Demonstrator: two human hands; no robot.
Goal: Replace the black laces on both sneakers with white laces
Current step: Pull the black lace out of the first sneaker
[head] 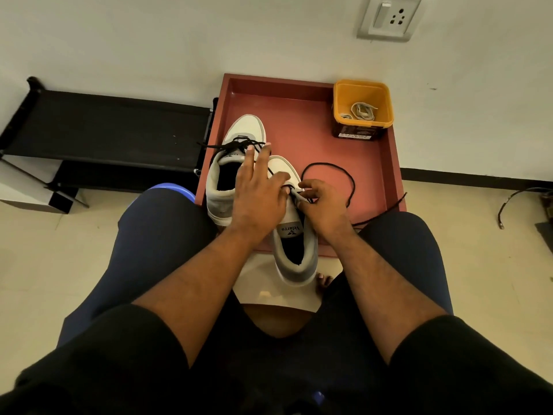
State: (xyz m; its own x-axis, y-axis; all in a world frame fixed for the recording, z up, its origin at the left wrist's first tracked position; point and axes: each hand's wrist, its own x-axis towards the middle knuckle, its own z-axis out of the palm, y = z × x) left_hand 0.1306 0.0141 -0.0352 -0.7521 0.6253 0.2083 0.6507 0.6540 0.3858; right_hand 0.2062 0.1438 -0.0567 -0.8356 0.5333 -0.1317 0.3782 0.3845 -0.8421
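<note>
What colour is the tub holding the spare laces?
Yellow-orange, seen best in the head view: the tub in the tray's far right corner.

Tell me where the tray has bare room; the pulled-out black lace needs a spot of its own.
Free: the red tray's far strip, between the far sneaker toe and the yellow tub. Partly free: the right side, ringed by the black lace. Crowded: the near left, where both hands work on the near sneaker.

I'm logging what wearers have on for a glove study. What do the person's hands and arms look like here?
Both hands are bare: the left hand and right hand show no gloves, rings or watch. The forearms are uncovered too, with black sleeves ending near the elbows. No cables or markings are visible on either arm.
</note>
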